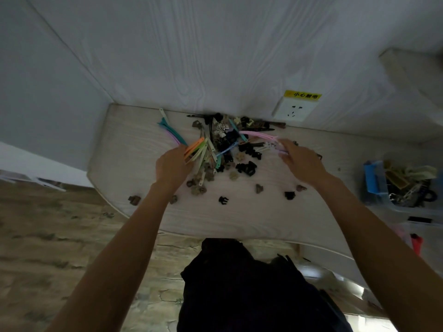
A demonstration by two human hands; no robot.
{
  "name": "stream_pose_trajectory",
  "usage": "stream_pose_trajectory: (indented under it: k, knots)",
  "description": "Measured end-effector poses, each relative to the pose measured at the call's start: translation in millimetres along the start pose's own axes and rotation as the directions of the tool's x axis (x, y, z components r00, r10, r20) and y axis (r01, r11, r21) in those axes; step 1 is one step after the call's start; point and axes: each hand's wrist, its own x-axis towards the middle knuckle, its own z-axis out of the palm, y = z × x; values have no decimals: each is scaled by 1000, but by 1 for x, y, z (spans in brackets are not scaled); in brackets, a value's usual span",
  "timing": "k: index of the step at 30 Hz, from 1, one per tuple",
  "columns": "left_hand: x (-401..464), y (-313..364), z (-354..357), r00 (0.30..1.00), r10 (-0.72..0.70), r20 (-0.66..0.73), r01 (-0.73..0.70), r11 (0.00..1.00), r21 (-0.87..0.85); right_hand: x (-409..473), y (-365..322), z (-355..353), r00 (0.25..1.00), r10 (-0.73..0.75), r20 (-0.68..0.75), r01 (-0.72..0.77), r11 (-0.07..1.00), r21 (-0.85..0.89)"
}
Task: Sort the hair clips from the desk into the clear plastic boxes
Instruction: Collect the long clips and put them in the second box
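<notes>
Both hands' fingers clamp long clips (195, 149) amid scattered claw clips (247, 167).

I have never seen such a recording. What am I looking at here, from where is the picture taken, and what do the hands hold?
No machine here: a person wears a camera on the head, looking down at two bare hands over a pale desk. A pile of hair clips lies on it. The left hand grips a bundle of long coloured clips. The right hand holds long pink clips. At the right stands a clear box with clips already inside.
</notes>
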Motion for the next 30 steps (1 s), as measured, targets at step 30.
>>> stream_pose_trajectory:
  k: [30]
  knots:
    - [54, -41, -26, 954, 280, 103, -293, 945, 145, 28, -24, 28, 937, 338, -87, -332, 941, 68]
